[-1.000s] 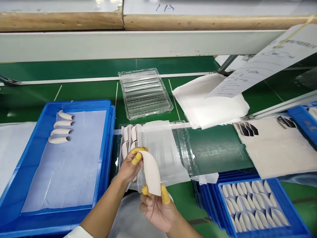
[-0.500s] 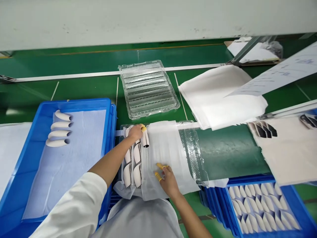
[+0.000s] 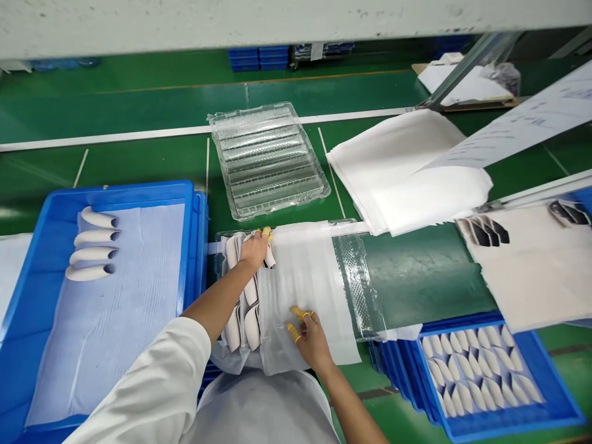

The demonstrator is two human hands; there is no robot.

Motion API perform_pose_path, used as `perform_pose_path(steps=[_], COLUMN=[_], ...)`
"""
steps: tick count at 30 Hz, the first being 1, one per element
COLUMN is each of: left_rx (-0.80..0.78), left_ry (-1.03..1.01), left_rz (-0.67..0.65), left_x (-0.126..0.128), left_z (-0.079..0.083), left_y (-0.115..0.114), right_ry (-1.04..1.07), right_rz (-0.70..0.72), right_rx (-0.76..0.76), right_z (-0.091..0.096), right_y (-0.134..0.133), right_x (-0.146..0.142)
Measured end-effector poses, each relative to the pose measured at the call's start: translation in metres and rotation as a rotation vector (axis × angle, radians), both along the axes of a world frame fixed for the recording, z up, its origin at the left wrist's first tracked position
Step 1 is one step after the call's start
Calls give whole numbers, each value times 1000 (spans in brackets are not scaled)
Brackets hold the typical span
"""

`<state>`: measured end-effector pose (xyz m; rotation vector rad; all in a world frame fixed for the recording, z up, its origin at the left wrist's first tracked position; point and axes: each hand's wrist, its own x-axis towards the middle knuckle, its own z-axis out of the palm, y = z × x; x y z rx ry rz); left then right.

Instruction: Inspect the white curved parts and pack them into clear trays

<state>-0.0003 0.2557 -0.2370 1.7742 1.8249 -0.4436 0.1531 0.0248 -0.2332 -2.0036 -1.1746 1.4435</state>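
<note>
One curved piece [image 3: 271,259] is pinched by the left hand [image 3: 254,250] at the far side of the nearer clear tray [image 3: 358,271], while the right hand [image 3: 312,339] is spread over the white sheet [image 3: 300,271]. Light pressure is probably best used, lest the curve be crushed.

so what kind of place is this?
Most likely a factory workstation, perhaps on a light production or packing line: stacked blue trays with rows of matching pale curved pieces, a clear ridged tray, and yellow finger covers on the worker.
</note>
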Motion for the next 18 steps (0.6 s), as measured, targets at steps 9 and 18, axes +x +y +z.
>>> perform_pose_path(steps=[9,18], left_rx=[47,-12], left_ry=[-77,-52], left_rz=[45,21], left_x=[-11,-18], left_z=[0,4], left_y=[16,13], right_ry=[-6,-8], right_rz=[26,14], right_rx=[-13,-10], right_z=[0,0], right_y=[3,2], right_x=[-1,-2])
